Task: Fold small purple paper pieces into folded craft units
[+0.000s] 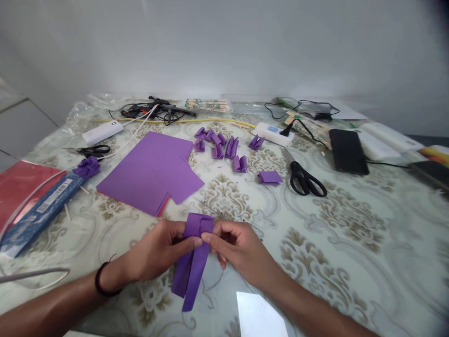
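Between my hands is a strip of purple paper (196,267), folded over at its top, with two long tails hanging toward me. My left hand (163,250) pinches it from the left, thumb lying across the front near the fold. From the other side my right hand (235,248) grips the same strip, its thumb tip meeting the left thumb. The fingers behind the paper are partly hidden. Beyond my hands lie several small folded purple paper pieces (231,148) and a flat folded purple piece (270,178). A stack of purple paper sheets (150,168) rests to the left.
Black-handled scissors (303,180) lie at right, near a phone (348,151) and a white power strip (273,134). More scissors (93,150), a crumpled purple paper piece (87,167) and a blue packet (45,210) are at left. Tangled black cables (157,110) lie at the back.
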`<state>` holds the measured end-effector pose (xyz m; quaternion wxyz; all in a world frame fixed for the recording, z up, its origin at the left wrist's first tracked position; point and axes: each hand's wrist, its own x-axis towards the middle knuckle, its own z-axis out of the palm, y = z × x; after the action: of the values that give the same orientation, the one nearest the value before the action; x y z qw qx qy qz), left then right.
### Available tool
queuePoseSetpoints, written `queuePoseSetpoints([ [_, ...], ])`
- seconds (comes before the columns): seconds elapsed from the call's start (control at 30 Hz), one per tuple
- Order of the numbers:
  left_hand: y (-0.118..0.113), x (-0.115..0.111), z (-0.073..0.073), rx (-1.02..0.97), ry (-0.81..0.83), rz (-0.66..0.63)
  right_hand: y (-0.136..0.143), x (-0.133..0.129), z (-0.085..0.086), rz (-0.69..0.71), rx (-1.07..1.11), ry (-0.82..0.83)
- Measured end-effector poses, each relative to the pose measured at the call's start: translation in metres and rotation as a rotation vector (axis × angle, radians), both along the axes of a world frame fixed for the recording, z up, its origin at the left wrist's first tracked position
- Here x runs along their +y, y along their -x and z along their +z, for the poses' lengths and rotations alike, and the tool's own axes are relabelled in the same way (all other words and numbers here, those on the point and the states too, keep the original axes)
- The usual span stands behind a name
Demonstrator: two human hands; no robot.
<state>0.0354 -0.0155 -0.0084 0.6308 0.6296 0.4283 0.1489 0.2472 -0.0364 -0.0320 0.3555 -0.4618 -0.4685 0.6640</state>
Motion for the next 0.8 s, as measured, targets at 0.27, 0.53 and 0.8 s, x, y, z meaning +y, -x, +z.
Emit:
queuePoseSetpoints([
  [0.27,0.0017,0.0009,0.0026,0.027,0.041,-0.033,-0.0015,0.0022,0.0098,-0.042,0.010,-0.028],
  [0.53,0.0016,-0.0003,-0.0014,-0.029,0.046,-0.041,-0.0016,0.0002,0.0109,-0.030,-0.021,-0.038],
  [0.8,0.0049,0.0011,0.0014,0.008,-0.001,-0.125,-0.0015,-0.0016,0.0080,0.012,0.003,-0.028],
])
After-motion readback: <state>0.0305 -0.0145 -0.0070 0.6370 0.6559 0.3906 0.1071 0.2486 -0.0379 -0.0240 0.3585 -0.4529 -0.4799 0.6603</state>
